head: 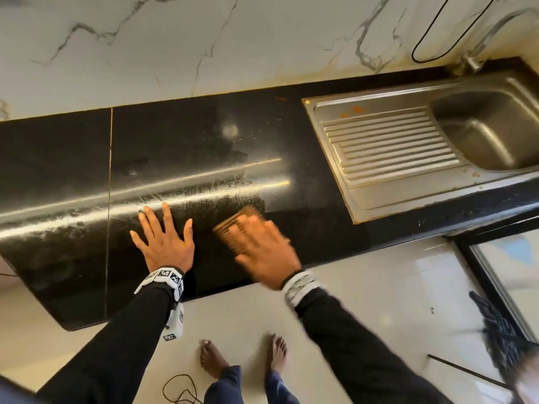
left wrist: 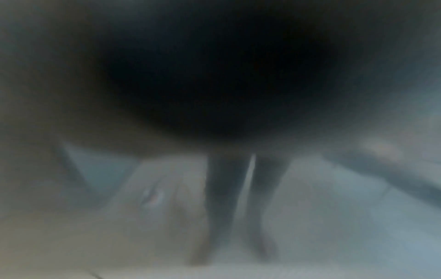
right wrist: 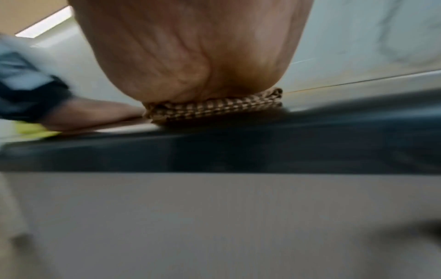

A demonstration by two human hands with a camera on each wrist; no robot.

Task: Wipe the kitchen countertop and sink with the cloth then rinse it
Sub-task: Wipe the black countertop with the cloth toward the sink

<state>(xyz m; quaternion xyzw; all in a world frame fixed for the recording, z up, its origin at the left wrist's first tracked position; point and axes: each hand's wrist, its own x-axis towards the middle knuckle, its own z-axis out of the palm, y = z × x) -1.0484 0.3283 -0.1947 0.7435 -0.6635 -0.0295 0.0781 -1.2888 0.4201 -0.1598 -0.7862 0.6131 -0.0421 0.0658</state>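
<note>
A folded brown checked cloth [head: 233, 227] [right wrist: 214, 109] lies on the black countertop [head: 189, 141] near its front edge. My right hand [head: 262, 243] lies flat on top of it, palm [right wrist: 190, 56] down, blurred by motion. My left hand [head: 164, 237] rests flat on the counter just left of the cloth, fingers spread and straight, holding nothing. The steel sink [head: 431, 147], with a ribbed drainboard and a bowl, sits at the right end of the counter, apart from both hands. The left wrist view is dark and blurred.
Wet smear streaks [head: 175, 185] cross the counter beyond my hands. Orange stains [head: 354, 110] mark the sink's drainboard. A tap [head: 472, 61] and a black cable [head: 431, 51] stand at the marble wall. My bare feet [head: 213, 360] stand on the tiled floor; a mop [head: 495, 330] leans at right.
</note>
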